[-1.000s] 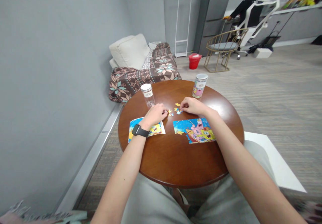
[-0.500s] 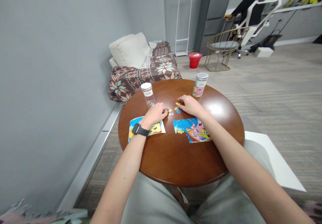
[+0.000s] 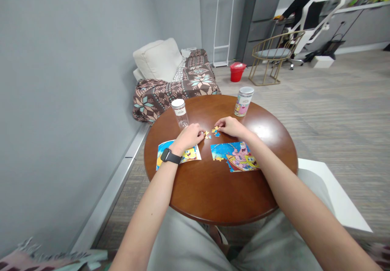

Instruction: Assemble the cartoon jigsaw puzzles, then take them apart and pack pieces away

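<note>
My left hand [image 3: 191, 134], with a dark watch [image 3: 166, 155] on the wrist, rests on the table with fingers curled together. Its fingertips are beside a few small yellow and blue puzzle pieces [image 3: 207, 135]; what lies between them is hidden. My right hand [image 3: 230, 125] pinches a yellow puzzle piece [image 3: 216, 128] close above other loose pieces. Nearer to me lies a partly assembled jigsaw puzzle [image 3: 240, 157] showing cartoon figures in a boat, its left lower edge irregular. A printed picture sheet [image 3: 191, 154] lies partly beneath my left wrist.
On the round brown table [image 3: 213, 194] stand a clear jar [image 3: 180, 114] at the left and a picture-covered can [image 3: 243, 101] at the right. Beyond are a patterned sofa [image 3: 195, 80], a red bin [image 3: 237, 72], a gold-framed chair [image 3: 274, 54] and a person at a counter.
My right hand has moved slightly toward me, bringing the yellow piece closer to the other loose pieces. My left hand stays nearly in place. The view has shifted a little.
</note>
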Tool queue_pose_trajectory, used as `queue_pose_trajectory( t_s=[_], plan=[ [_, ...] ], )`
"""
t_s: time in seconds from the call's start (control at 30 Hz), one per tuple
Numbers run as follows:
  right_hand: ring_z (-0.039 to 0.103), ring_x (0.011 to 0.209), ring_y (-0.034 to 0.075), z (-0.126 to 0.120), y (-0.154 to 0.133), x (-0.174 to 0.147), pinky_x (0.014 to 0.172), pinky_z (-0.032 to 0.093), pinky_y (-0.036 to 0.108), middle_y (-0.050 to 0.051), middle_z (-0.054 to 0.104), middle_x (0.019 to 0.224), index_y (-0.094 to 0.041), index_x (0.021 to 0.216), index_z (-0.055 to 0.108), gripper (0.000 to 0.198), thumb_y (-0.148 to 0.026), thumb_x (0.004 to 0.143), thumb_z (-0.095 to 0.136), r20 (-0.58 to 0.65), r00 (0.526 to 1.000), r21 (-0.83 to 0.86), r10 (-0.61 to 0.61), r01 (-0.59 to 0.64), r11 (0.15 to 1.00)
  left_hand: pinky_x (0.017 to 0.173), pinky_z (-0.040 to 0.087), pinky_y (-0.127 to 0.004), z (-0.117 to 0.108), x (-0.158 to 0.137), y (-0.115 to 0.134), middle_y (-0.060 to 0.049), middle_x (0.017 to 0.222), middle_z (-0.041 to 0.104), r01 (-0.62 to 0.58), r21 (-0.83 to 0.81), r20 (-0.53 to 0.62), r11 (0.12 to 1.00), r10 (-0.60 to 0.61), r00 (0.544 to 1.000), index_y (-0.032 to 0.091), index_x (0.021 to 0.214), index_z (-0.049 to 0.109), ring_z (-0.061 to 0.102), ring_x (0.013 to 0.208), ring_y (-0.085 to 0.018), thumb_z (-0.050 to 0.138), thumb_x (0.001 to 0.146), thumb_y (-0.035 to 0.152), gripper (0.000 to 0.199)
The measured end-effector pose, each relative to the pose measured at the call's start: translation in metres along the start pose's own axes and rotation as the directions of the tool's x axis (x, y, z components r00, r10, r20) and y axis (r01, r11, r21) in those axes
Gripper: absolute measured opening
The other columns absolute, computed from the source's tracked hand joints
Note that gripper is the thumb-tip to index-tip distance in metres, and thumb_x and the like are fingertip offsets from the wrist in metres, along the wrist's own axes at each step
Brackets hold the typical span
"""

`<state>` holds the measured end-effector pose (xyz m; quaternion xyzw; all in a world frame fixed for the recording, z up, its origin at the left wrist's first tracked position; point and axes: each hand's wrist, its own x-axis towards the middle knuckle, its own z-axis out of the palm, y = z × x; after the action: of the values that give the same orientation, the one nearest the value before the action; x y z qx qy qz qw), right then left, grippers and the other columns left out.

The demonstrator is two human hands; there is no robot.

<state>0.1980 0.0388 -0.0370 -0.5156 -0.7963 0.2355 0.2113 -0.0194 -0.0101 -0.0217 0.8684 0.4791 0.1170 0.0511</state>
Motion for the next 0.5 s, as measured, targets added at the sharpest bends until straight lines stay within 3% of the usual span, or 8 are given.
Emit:
queue_pose_trajectory(
  t_s=[0.23,0.37,0.5],
  plan=[
    [0.065,0.073,0.014,-0.001,-0.001,0.000,0.074,0.050,0.025,0.004,0.073,0.078,-0.016,0.075,0.072,0.007,-0.015,0.073,0.065,-0.038,0.997,0.050,-0.061,0.063,0.997,0.086,0.047,-0.033,-0.002,0.000,0.003,-0.007,0.092,0.064,0.023,-0.045,-0.033,0.999,-0.024,0.999,0.018,0.099,0.072,0.061,0.091,-0.021,0.048,0.090,0.021,0.026],
    [0.063,0.067,0.014,-0.003,-0.010,-0.002,0.070,0.051,0.027,0.003,0.070,0.071,-0.014,0.082,0.070,0.012,-0.023,0.073,0.068,0.035,0.998,0.340,-0.059,0.044,0.939,0.086,0.048,-0.032,-0.005,0.000,0.008,-0.007,0.097,0.069,0.068,-0.170,-0.073,0.983,-0.082,0.994,0.016,0.106,0.067,0.063,0.092,-0.020,0.054,0.090,0.025,0.023],
    [0.064,0.067,0.014,-0.008,-0.022,-0.007,0.073,0.052,0.029,0.002,0.070,0.070,-0.014,0.082,0.067,0.024,-0.031,0.068,0.076,0.138,0.984,0.575,-0.117,0.016,0.818,0.081,0.047,-0.030,-0.008,0.001,0.011,-0.005,0.092,0.071,0.031,-0.276,-0.116,0.961,-0.066,0.991,0.017,0.096,0.066,0.064,0.086,-0.018,0.052,0.094,0.031,0.019]
  ],
)
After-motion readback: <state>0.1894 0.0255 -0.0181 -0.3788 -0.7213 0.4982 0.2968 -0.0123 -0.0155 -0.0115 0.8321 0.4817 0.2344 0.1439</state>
